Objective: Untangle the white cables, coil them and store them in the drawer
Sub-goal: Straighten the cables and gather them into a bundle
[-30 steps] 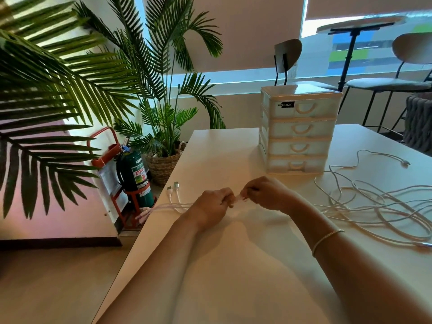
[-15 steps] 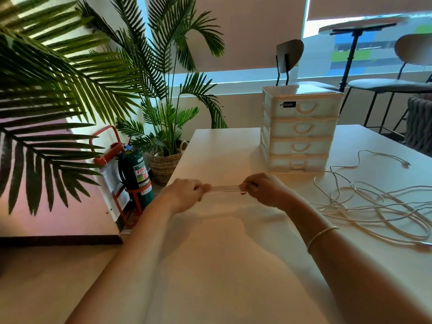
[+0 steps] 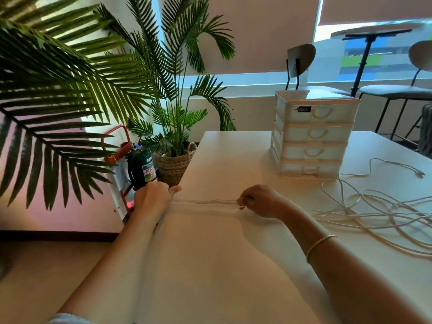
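Several strands of white cable (image 3: 205,202) are stretched taut between my two hands, just above the white table (image 3: 222,265). My left hand (image 3: 153,198) grips them at the table's left edge. My right hand (image 3: 259,201) pinches them near the table's middle. From my right hand the cables run on into a loose tangled heap (image 3: 378,213) on the right of the table. One plug end (image 3: 420,173) lies free beyond the heap. A white plastic drawer unit (image 3: 313,134) with several shut drawers stands behind the heap.
Left of the table stand a green fire extinguisher (image 3: 142,169) in a red frame and a palm in a wicker basket (image 3: 174,163). Large palm fronds (image 3: 58,90) reach in from the left. Chairs (image 3: 301,64) and a round high table (image 3: 374,31) stand by the window.
My left hand has slid left along the cables, from beside my right hand out to the table's left edge. The stretch of cable between the hands has grown longer. My right hand has stayed put.
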`<state>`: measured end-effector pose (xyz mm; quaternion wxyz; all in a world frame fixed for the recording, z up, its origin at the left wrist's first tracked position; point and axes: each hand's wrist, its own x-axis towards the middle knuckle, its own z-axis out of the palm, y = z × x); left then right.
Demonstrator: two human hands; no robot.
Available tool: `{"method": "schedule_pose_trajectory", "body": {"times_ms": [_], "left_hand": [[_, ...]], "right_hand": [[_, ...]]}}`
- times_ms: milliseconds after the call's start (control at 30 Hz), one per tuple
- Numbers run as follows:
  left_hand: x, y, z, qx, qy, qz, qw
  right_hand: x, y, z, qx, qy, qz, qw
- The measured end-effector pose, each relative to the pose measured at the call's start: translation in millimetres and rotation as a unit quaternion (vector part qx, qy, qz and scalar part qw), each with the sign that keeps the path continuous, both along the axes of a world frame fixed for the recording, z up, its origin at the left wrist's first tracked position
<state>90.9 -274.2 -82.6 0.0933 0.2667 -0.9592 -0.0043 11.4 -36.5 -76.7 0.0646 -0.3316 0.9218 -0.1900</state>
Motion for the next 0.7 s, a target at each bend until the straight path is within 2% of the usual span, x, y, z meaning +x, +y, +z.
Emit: {"method": "schedule_pose_trajectory", "body": {"times_ms": [100, 133, 200, 233, 300, 533, 700], "left_hand": [[-3, 6, -1, 0.000, 0.023, 0.001, 1.000], [-5, 13, 1, 0.012, 0.037, -0.033, 0.999], [-9, 35, 8, 0.114, 0.041, -0.148, 0.982], [-10, 49, 10, 0.174, 0.015, -0.202, 0.964], [-13, 67, 10, 0.214, -0.032, -0.268, 0.939], [-18, 69, 21, 0.145, -0.055, -0.292, 0.944], [-12, 59, 31, 0.125, -0.081, -0.250, 0.957]], "right_hand": [[-1, 1, -1, -0.002, -0.004, -0.007, 1.000], [-2, 1, -1, -0.003, -0.005, -0.007, 1.000], [-2, 1, -1, -0.004, -0.006, -0.006, 1.000], [-2, 1, -1, -0.006, -0.006, -0.009, 1.000], [-3, 2, -1, -0.008, -0.004, -0.012, 1.000], [-5, 3, 0, -0.029, -0.012, -0.013, 0.999], [-3, 3, 1, -0.020, -0.027, -0.004, 0.999]]}}
